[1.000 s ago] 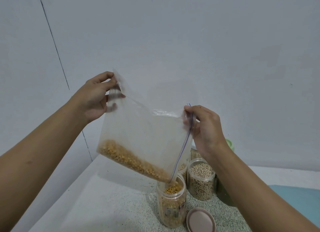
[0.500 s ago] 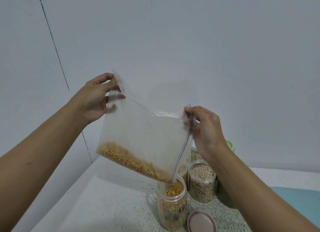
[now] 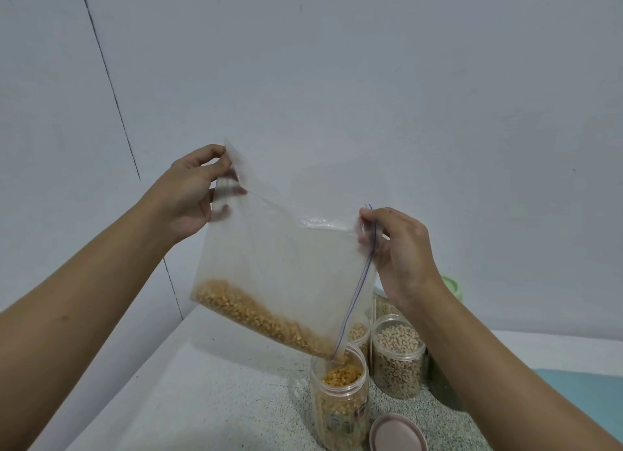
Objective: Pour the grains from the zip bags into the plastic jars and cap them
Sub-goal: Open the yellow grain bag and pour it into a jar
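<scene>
Head view: both raised hands, left (image 3: 188, 194) higher, right (image 3: 397, 248), pinch the tilted zip bag (image 3: 286, 275) over the jar (image 3: 340, 400)

- The zip bag (image 3: 286, 265) is clear, with a thin blue line along its zip edge.
- The grains (image 3: 256, 315) in it are golden yellow.
- The near jar (image 3: 338, 413) is clear plastic.
- The lid (image 3: 397, 433) at near right is dusty pink.
- The right jar (image 3: 397, 359) holds pale beige beans.
- The counter (image 3: 236, 400) is grey-white with dark speckles.
- The wall (image 3: 337, 79) is pale grey-blue.

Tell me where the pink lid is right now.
Head view, bottom edge right of centre: the pink lid lies on the speckled counter, just right of the jar of yellow grains.
</scene>
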